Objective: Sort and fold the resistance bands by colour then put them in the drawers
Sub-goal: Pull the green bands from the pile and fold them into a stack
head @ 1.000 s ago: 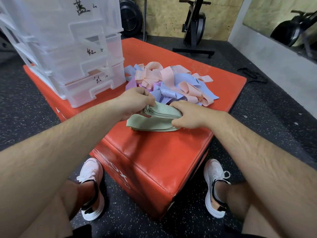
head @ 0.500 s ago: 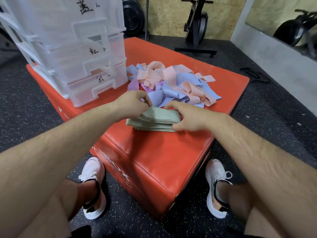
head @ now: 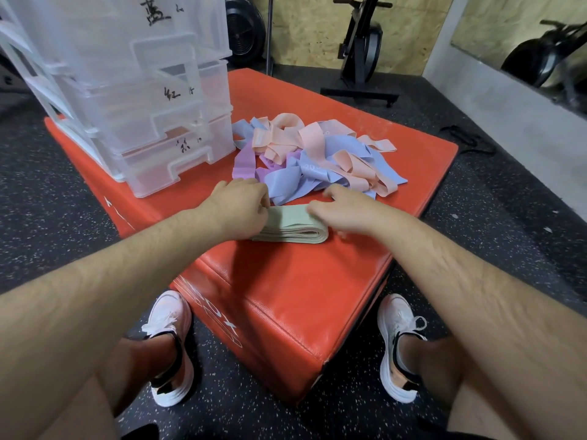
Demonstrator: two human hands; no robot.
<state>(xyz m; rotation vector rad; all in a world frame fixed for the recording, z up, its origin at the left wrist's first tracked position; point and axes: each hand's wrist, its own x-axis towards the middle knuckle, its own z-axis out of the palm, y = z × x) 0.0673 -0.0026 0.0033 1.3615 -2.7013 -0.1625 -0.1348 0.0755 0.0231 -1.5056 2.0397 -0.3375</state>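
Note:
A folded stack of pale green resistance bands (head: 293,225) lies flat on the red padded box (head: 286,290) close in front of me. My left hand (head: 239,209) grips the stack's left end with curled fingers. On the right end rests my right hand (head: 344,212), fingers spread and pressing down, the index finger stretched toward the pile. Behind the stack sits a loose heap of pink, blue and purple bands (head: 317,157). A clear plastic drawer unit (head: 143,90) with handwritten labels stands at the box's back left, its drawers pushed in.
My two feet in white shoes (head: 170,347) flank the box's near corner on the speckled black floor. An exercise bike (head: 362,49) and a weight plate (head: 244,30) stand by the far wall. A mirror wall runs along the right.
The green stack has been laid down flat and pressed together. My right hand has gone from gripping its right end to resting on top with fingers spread.

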